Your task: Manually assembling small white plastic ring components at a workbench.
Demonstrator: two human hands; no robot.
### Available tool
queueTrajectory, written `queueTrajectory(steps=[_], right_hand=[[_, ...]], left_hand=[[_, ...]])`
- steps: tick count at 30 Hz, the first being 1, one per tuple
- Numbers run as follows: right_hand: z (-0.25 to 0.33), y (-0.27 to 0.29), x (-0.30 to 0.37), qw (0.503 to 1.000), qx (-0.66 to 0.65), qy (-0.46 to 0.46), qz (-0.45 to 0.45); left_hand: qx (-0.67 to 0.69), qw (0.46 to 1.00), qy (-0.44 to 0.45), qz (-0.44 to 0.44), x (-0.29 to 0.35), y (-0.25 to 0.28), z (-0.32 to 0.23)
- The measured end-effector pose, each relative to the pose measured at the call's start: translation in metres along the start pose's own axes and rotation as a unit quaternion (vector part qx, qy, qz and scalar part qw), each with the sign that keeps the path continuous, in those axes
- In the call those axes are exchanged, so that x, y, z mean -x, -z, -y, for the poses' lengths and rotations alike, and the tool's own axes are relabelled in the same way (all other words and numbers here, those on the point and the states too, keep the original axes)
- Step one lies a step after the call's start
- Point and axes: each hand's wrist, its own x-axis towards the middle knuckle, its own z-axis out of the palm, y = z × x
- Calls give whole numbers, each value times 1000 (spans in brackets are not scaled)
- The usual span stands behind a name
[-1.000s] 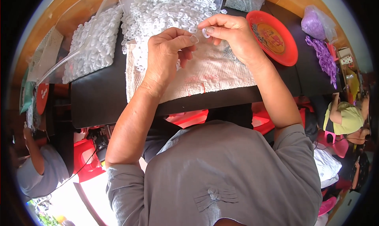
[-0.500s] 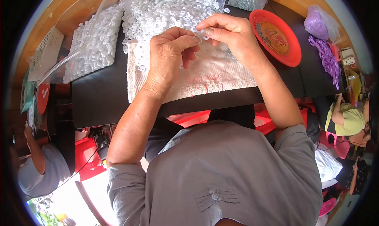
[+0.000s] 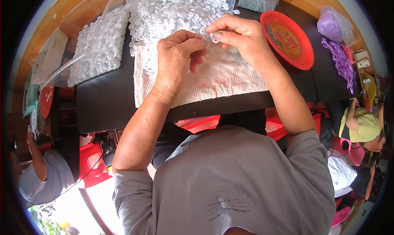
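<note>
Over a pale towel (image 3: pixel 180 96) on the dark table, my two hands are held close together but apart. My right hand (image 3: pixel 242 34) pinches a small white plastic ring (image 3: pixel 214 38) between thumb and forefinger. My left hand (image 3: pixel 176 50) has its thumb pressed to the forefinger, the other fingers curled; whatever is in that pinch is too small to make out. Just beyond both hands spreads a heap of similar white plastic pieces (image 3: pixel 176 13), spilling onto the towel's left part. Right of my right hand lies a red plate (image 3: pixel 307 56) with small grey metal bits in it.
A transparent bag of white pieces (image 3: pixel 98 46) lies at the left. Behind stands a bag of small grey parts (image 3: pixel 256 4). Purple chain-like strips (image 3: pixel 340 62) and a purple bag (image 3: pixel 330 26) are far right. Other people sit at both sides, one in a yellow-green shirt (image 3: pixel 363 128).
My right fingers have drawn slightly away from the left ones, and the white ring now shows plainly beneath them. My left hand keeps its pinch, nearly still.
</note>
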Motion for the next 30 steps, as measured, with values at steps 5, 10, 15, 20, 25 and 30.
queueTrajectory(steps=[5, 10, 15, 20, 25, 30], right_hand=[[-2, 1, -1, 1000, -26, 9, 3], [0, 1, 0, 999, -42, -5, 16], [-8, -8, -2, 994, 13, 109, 13], [-1, -7, -1, 996, -80, -44, -5], [2, -7, -1, 991, -111, -78, 6], [2, 4, -1, 981, -160, -92, 51]], left_hand=[[0, 1000, -4, -2, 0, 0, 0], [-7, 1000, -6, 4, 1, 1, -1], [-2, 1000, -2, 5, 0, -2, 1], [23, 1000, -6, 3, 1, 0, 0], [39, 999, -22, 6, 1, 0, -1], [53, 997, -47, 36, 4, -4, -4]])
